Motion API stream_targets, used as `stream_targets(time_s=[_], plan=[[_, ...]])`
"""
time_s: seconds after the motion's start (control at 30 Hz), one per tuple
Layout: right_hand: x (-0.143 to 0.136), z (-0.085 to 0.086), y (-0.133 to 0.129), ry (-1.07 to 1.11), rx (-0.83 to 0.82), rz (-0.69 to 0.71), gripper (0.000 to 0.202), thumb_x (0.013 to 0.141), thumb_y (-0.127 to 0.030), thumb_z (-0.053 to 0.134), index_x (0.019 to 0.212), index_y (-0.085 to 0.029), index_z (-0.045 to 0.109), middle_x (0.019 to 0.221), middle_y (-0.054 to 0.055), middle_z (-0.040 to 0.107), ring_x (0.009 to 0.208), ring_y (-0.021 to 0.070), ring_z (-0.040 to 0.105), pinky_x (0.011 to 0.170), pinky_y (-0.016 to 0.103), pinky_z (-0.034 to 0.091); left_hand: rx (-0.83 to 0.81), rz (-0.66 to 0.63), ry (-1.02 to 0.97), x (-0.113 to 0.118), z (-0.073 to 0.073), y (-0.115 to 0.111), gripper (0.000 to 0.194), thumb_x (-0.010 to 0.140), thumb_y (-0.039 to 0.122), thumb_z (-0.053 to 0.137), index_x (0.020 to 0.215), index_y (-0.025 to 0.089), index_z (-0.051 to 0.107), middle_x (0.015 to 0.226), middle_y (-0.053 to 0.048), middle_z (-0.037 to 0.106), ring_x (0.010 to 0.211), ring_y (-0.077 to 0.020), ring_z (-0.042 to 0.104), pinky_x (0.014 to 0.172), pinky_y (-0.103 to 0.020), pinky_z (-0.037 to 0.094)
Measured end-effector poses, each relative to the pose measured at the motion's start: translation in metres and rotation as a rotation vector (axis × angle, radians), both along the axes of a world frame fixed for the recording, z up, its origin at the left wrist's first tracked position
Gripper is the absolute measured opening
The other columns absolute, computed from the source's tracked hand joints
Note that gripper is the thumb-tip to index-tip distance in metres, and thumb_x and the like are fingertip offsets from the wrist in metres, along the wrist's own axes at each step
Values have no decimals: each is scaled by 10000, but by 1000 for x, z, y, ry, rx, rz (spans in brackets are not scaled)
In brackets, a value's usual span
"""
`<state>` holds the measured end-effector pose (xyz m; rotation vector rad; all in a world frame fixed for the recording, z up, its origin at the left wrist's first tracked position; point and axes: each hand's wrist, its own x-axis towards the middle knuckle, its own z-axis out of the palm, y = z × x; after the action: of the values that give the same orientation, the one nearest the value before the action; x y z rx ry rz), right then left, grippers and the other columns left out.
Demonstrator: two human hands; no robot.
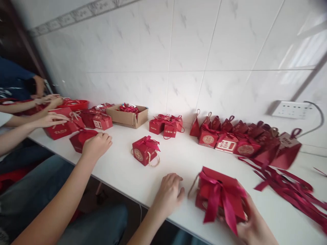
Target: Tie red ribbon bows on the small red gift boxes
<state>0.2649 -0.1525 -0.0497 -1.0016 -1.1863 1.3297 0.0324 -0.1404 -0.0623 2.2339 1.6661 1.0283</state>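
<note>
My right hand point(251, 221) grips the right side of a red gift box point(222, 194), tilted over the near part of the table. A crimson ribbon is tied in a bow on its front, with long tails hanging down, and a thin cord handle sticks out on the left. To the left of that box, my left hand point(170, 192) is held low over the table edge, apart from the box. Its fingers are loosely curled, the thumb stands away from them, and nothing shows in it. Beyond it stands a smaller red box with a bow point(145, 149) and cord handles.
Crimson ribbons point(283, 187) lie loose at the right, before rows of red boxes point(245, 148). A cardboard box point(127, 117) and bowed boxes point(167, 126) stand by the wall. At left, a co-worker's hand point(97, 146) touches another red box point(80, 139); other people's hands work beyond.
</note>
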Motion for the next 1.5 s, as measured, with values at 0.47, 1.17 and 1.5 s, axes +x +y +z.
stream_targets(time_s=[0.47,1.17,1.5], plan=[[-44,44,15,319,30,158,522,676,-436,754,1126,-236,581,1074,74,661,978,291,620,903,473,481,66,-4,122,-5,-4,7,220,837,162,455,1041,186,536,995,-90,628,995,-252,575,861,-414,469],[-18,18,8,-32,-28,-185,578,656,-494,727,1124,-203,554,1043,117,680,925,315,641,742,418,540,66,12,80,-1,-3,1,208,792,119,518,994,147,556,971,-93,642,956,-240,595,858,-418,491],[-24,8,-2,-452,203,-343,693,661,-563,661,1233,-228,459,1036,66,580,857,274,633,713,388,559,-31,30,57,3,3,-6,199,793,106,510,983,142,558,992,-94,630,978,-248,575,866,-428,478]])
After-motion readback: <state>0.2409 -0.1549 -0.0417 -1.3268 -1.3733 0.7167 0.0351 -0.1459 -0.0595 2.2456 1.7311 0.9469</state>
